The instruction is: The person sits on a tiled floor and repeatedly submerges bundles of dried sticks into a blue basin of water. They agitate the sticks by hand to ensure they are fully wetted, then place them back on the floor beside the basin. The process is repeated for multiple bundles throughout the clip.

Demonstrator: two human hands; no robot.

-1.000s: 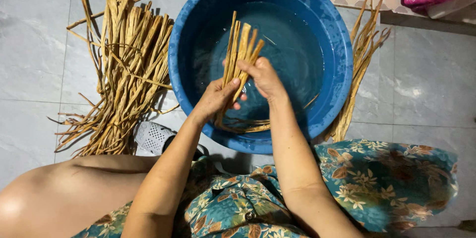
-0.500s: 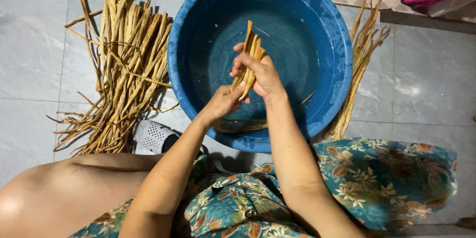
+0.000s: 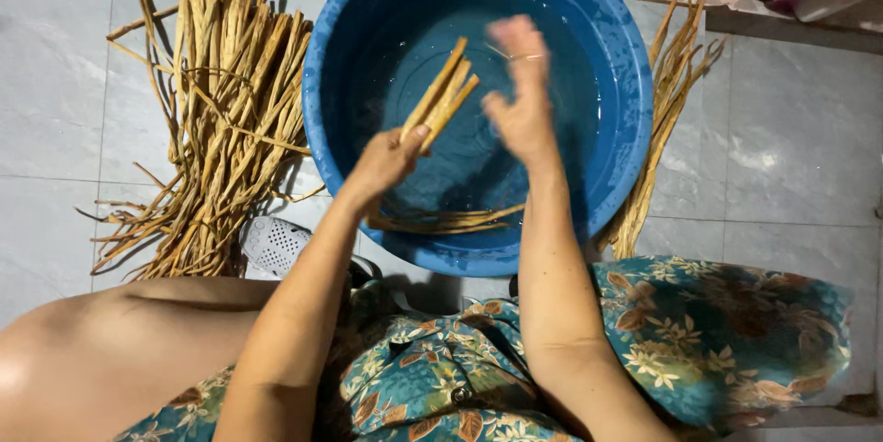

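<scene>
Basin [image 3: 625,120] on floor [image 3: 55,56] at centre; reed pile [image 3: 221,129] at 9 o'clock; strips [image 3: 662,129] at 3 o'clock (touching the basin wall); more strips [image 3: 451,219] inside the basin.

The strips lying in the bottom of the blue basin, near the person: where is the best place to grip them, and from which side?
Probably at their right end, coming from above. The loose strips lie flat in the basin, their left end hidden under the left hand, which holds another bundle. The right hand is open above them.
</scene>
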